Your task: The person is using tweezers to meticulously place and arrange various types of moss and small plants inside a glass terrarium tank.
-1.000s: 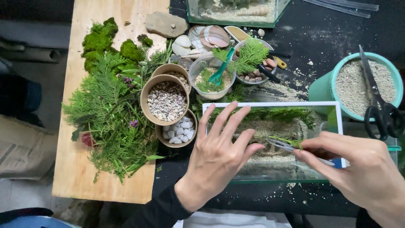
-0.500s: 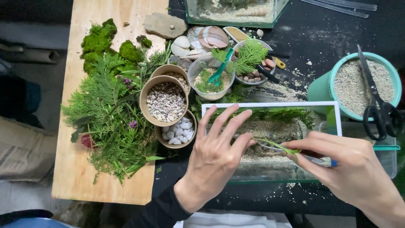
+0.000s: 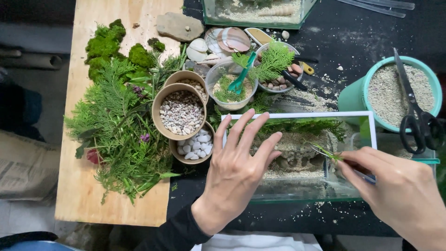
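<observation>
The right hand [image 3: 404, 195] has drawn back a little, tweezers [image 3: 337, 160] still pinching a green sprig [image 3: 329, 152] over the rock [image 3: 297, 148] in the glass tank [image 3: 297, 190], while the left hand [image 3: 237, 162], fingers spread, steadies the rim.

Looked like a home craft corner for building terrariums. Showed a black desk [image 3: 353, 28] strewn with sand, a wooden board [image 3: 88, 186] heaped with moss [image 3: 104, 44] and fern cuttings [image 3: 116, 125], bowls of pebbles [image 3: 181, 113], shells [image 3: 232, 39].
</observation>
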